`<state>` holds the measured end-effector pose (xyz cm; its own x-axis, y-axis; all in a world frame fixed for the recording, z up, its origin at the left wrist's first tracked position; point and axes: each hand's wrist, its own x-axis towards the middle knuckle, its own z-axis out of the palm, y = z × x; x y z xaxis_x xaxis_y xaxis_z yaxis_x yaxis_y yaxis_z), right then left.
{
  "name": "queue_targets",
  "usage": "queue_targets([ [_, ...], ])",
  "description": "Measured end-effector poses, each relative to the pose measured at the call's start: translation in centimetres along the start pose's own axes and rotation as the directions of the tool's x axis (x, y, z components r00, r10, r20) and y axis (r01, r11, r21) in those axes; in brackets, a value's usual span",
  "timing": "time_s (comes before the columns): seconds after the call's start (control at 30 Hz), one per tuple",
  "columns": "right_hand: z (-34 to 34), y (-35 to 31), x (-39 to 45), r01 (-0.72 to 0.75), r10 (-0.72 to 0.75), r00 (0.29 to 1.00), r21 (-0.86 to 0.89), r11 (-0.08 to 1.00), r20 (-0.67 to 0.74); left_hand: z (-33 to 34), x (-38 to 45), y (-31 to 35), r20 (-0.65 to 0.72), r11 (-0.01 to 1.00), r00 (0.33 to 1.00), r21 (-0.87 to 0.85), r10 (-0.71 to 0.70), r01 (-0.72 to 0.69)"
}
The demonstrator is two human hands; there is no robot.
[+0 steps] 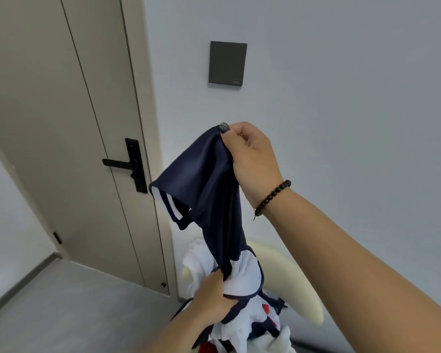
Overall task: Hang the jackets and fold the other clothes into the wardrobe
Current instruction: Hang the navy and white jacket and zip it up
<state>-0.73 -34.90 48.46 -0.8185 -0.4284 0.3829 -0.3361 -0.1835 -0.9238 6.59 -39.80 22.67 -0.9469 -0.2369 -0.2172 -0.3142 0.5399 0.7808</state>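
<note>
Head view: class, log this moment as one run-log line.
right hand: holds navy garment up | left hand: grips its lower end | pile: below | wardrobe: unseen

Open air is found left of and above the raised grip, up to the door and wall. Below, passage is blocked by heaped clothes and a cream chair.

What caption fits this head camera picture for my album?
Right hand lifts a navy garment while left hand grips its white part.
</note>
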Motion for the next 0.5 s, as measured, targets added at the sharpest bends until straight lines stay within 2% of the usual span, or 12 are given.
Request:
queue_targets([
  [0.1,-0.6,-1.1,-0.7,0.080,-0.081,0.997,-0.059,0.995,-0.012,-0.8,-1.8,0.1,-0.135,0.998,0.990,-0.051,-0.035,0.028],
  [0.2,-2.0,-0.4,-2.6,0.170,-0.169,0.985,-0.214,0.962,0.027,-2.1,-4.2,0.9,-0.159,0.962,0.986,-0.272,-0.047,0.002],
  [0.27,-3.7,1.0,-4.3,0.238,-0.244,0.969,-0.336,0.911,0.025,-3.3,-6.2,2.0,-0.206,0.903,0.975,-0.430,-0.080,-0.016],
  [0.3,-4.5,1.9,-5.2,0.225,-0.241,0.971,-0.371,0.901,0.003,-4.0,-7.3,2.6,-0.239,0.858,0.965,-0.513,-0.107,-0.032],
  [0.4,-6.0,4.5,-8.3,0.072,-0.083,0.996,-0.349,0.934,-0.016,-6.9,-10.7,4.8,-0.293,0.698,0.948,-0.705,-0.124,-0.126],
  [0.5,-5.8,5.9,-11.5,-0.011,0.053,0.979,-0.210,0.978,0.196,-10.4,-14.2,6.7,-0.355,0.591,0.933,-0.767,-0.066,-0.250],
])
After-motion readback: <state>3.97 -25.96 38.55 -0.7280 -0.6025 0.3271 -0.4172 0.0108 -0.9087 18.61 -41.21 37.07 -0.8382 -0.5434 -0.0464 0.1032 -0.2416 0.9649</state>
